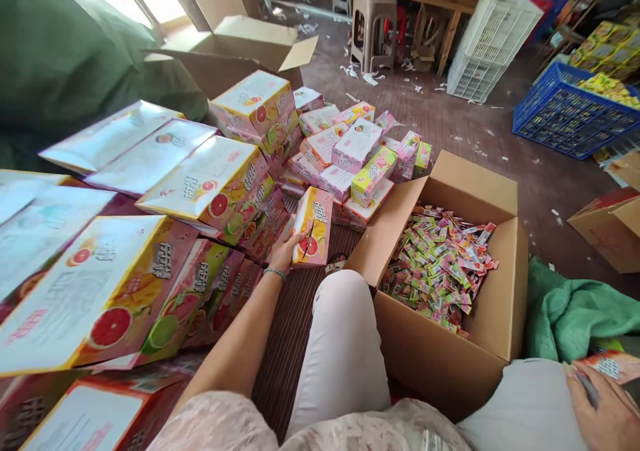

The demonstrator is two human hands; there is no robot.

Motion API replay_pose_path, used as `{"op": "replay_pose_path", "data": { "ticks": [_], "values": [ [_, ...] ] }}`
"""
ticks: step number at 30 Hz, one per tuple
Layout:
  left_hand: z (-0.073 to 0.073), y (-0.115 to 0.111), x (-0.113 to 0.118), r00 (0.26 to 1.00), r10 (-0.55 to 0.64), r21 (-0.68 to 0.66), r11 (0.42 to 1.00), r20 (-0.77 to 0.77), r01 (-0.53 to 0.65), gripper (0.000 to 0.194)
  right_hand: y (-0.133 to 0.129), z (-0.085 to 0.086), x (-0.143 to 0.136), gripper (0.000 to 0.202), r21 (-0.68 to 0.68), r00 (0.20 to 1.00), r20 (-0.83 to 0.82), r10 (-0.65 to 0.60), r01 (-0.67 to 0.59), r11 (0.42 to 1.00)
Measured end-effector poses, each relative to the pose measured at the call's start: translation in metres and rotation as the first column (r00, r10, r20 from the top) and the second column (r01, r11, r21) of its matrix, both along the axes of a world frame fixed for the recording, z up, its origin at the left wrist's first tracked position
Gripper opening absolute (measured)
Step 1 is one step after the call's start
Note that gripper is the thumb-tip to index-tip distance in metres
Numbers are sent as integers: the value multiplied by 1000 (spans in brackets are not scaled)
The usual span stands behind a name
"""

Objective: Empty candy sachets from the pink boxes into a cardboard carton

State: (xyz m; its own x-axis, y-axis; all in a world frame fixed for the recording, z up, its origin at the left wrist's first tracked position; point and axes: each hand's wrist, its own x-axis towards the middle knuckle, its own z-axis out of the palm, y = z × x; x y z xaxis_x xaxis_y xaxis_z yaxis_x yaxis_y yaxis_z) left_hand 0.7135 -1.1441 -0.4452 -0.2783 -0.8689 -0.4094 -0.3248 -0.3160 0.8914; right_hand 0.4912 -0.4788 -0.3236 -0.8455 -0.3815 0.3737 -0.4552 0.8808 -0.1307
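Observation:
My left hand reaches out over the floor and grips a yellow and pink fruit-print box by its near left edge. At the lower right edge, my right hand rests by my knee, its fingers curled around a small dark object that I cannot make out. Beside that hand lies an orange and white printed packet. An open cardboard carton filled with small colourful sachets stands between my legs.
Stacked fruit-print boxes fill the left side. Smaller boxes lie heaped ahead. Behind are an empty-looking open carton, a stool, white crates and a blue crate. Green cloth lies right of the sachet carton.

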Motion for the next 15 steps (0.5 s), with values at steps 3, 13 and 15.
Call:
{"op": "replay_pose_path", "data": {
  "ticks": [3, 13, 15],
  "values": [
    [66, 13, -15, 976, -42, 0, 999, -212, 43, 96, -15, 2, -1, 20, 11, 991, -91, 102, -101, 995],
    [205, 160, -136, 639, -767, -361, 581, 56, 729, 86, -213, 60, 23, 34, -78, 664, -272, 696, -736, 672],
    [190, 190, -152, 512, -858, -302, 474, 54, 827, 80, -232, 66, 17, 28, 56, 635, -104, 765, -765, 642]
  ]
}}
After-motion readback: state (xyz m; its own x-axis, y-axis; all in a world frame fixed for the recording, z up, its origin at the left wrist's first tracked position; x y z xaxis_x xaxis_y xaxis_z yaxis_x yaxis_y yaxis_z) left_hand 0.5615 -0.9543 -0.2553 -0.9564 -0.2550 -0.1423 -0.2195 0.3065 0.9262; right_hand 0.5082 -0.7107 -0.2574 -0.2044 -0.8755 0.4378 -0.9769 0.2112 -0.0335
